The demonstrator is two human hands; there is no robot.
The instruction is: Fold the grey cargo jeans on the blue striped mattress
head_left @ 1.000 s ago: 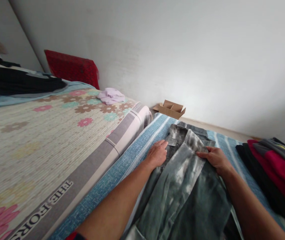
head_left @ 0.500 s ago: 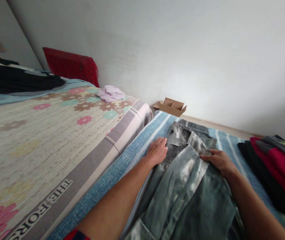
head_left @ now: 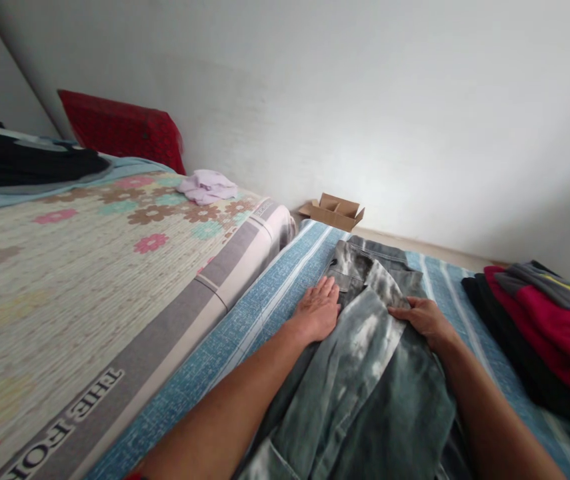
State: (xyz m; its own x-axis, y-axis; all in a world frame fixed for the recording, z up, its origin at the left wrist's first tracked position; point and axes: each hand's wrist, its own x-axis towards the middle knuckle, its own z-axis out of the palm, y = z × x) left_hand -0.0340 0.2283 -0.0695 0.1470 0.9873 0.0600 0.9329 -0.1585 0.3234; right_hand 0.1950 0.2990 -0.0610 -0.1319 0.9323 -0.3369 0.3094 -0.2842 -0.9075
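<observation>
A grey-green tie-dye garment (head_left: 365,347) lies partly folded on the blue striped bedding (head_left: 285,273). My left hand (head_left: 317,309) rests flat on its left edge, near a pocket flap, with the fingers extended. On the other side, my right hand (head_left: 425,320) pinches the edge of the garment's upper layer between thumb and fingers. The lower end of the garment runs out of view at the bottom, between my forearms.
Folded red, black and grey clothes (head_left: 545,320) are stacked at the right. A flowered mattress (head_left: 89,280) stands at the left, bearing a pink cloth (head_left: 207,187) and dark clothing (head_left: 25,160). An open cardboard box (head_left: 335,211) sits by the wall.
My left hand has moved further onto the garment and flattened, its fingers now spread over the edge. My right hand keeps its pinch. The whole view has shifted slightly, with things appearing further left.
</observation>
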